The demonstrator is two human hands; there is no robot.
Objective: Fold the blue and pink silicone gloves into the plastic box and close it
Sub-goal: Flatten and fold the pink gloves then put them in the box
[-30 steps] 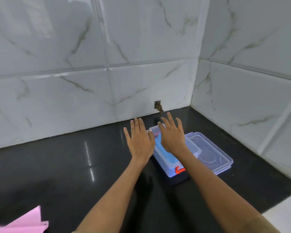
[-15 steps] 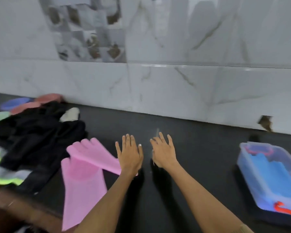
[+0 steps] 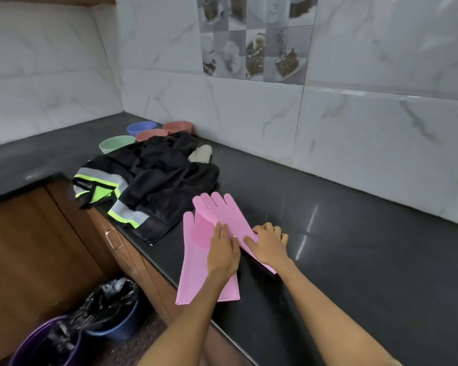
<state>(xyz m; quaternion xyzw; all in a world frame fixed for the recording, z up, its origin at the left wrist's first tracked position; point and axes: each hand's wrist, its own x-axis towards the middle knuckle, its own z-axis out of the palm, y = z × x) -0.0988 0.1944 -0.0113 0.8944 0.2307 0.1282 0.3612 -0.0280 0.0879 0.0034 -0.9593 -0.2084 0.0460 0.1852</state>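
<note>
Two pink silicone gloves lie on the black countertop, fingers pointing away from me. The lower glove lies flat with its bristled palm up and its cuff at the counter's front edge. The upper glove crosses over it at a slant. My left hand rests flat on the lower glove, fingertips touching the upper one. My right hand lies on the upper glove's cuff part with fingers curled around its far edge. The plastic box and the blue gloves are out of view.
A heap of black clothing with neon-yellow stripes lies just left of the gloves. Several coloured bowls stand behind it by the tiled wall. Below the counter edge are wooden cabinets and two bins with black liners.
My view has swung left, away from the box holding the blue gloves. Both hands moved from above the box to the pink gloves and now touch them.
</note>
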